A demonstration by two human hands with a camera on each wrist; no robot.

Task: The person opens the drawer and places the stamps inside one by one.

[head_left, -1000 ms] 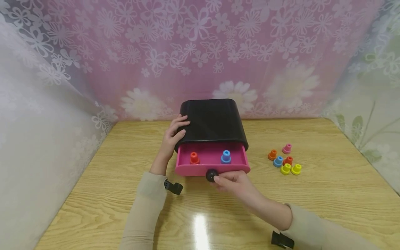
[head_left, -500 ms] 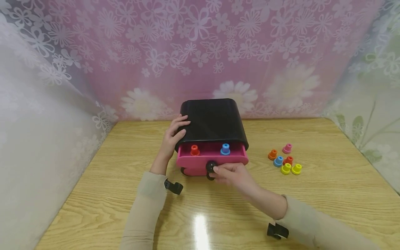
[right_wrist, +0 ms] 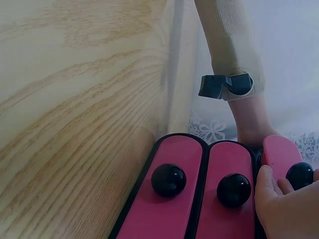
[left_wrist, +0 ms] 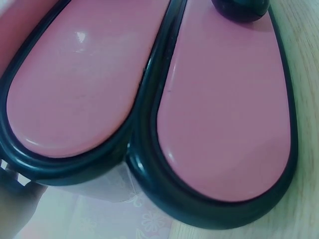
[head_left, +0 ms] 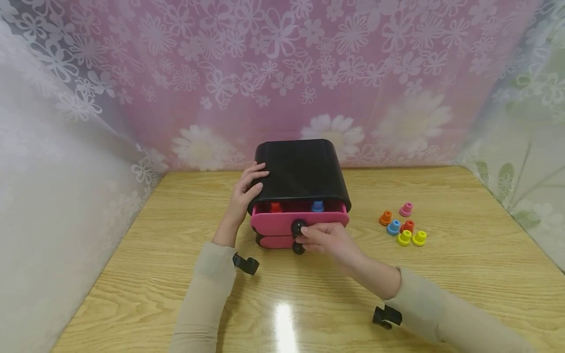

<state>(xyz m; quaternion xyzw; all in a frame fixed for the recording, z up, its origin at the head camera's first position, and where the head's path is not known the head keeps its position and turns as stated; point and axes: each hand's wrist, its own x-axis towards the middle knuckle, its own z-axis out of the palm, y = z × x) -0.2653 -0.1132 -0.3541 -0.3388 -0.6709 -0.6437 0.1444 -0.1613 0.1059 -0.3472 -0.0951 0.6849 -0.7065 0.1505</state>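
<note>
A small black cabinet (head_left: 300,169) with pink drawers stands on the wooden table. Its top drawer (head_left: 273,223) sticks out a little. Inside, a red peg (head_left: 275,208) and a blue peg (head_left: 317,206) show just under the cabinet's front edge, partly hidden by the drawer front. My right hand (head_left: 333,245) pinches the black knob (head_left: 298,227) of that drawer between thumb and fingers. Along the cabinet's left side lies my left hand (head_left: 247,189), its fingers extended onto the top. In the right wrist view, two lower drawers (right_wrist: 232,159) sit flush in the frame.
To the right of the cabinet stand several loose pegs: pink (head_left: 406,210), orange (head_left: 386,217), blue (head_left: 394,227), red (head_left: 408,226) and yellow (head_left: 419,239). Flowered cloth (head_left: 282,73) hangs behind and on both sides of the table.
My right hand has pushed the top drawer inward, away from me, carrying the red and blue pegs under the cabinet top. A lower drawer front has come into sight. My left hand stays put.
</note>
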